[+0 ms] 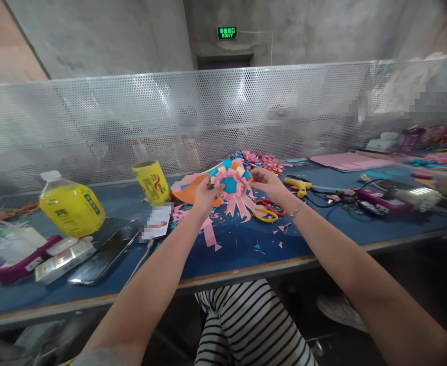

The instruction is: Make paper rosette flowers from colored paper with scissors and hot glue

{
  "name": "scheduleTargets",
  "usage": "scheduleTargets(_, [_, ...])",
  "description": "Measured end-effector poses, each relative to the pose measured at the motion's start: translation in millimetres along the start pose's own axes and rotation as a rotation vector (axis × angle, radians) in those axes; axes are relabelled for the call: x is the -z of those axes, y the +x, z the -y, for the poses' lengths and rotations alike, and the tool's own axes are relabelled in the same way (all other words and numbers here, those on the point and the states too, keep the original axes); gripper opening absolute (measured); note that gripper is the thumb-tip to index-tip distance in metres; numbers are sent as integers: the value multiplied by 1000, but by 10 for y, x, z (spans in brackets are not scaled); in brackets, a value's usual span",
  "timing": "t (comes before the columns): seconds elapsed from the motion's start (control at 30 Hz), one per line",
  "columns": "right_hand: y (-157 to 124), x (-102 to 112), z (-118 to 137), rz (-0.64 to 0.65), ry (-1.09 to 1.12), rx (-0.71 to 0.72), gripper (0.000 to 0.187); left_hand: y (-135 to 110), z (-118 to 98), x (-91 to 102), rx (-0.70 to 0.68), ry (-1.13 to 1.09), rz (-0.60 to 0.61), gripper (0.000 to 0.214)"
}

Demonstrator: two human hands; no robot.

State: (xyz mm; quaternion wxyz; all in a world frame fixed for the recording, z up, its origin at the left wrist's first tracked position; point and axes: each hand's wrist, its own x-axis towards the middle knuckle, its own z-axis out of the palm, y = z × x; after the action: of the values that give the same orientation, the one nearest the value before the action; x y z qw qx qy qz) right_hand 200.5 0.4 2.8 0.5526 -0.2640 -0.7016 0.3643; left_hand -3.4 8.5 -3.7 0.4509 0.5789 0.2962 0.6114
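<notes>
Between my two hands a paper rosette (pixel 229 184) is held up above the blue table. It has a blue round centre, a pink folded ring, blue, orange and cream loops on top, and pink tails hanging below. My left hand (pixel 207 194) pinches its left edge, thumb on the front. On the opposite side my right hand (pixel 266 182) has its fingers closed at the rosette's right edge; the fingertips are partly hidden. Red and yellow scissors (pixel 268 211) lie just under my right hand. Orange paper (pixel 192 189) and pink scraps (pixel 209 233) lie around the rosette.
A pile of pink and blue paper flowers (pixel 259 161) sits behind. A yellow glue gun (pixel 298 186) lies to the right near pink sheets (pixel 349 161). Leftward stand a yellow cardboard tube (pixel 151 182) and a jug of yellow liquid (pixel 70 206), with phones (pixel 103 258) in front.
</notes>
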Motion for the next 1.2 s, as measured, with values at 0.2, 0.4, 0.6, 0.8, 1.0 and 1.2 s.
scheduleTargets(0.2, [7, -16, -35, -24, 116, -56, 27, -5, -18, 0, 13, -11, 17, 29])
scheduleTargets(0.4, [23, 13, -73, -63, 208, -119, 25, -27, -36, -9, 41, -17, 35, 32])
scheduleTargets(0.6, [9, 19, -2, -53, 249, -184, 24, -91, -110, -49, 126, -64, 36, 37])
scheduleTargets(0.8, [0, 1, 16, -40, 357, -231, 24, -107, -141, -66, 195, -86, 51, 33])
scheduleTargets(1.0, [0, 4, 40, -61, 373, -246, 28, -93, -132, -59, 185, -82, 24, 37])
scheduleTargets(1.2, [6, 24, 23, -42, 369, -253, 31, -106, -146, -66, 143, -77, -7, 36])
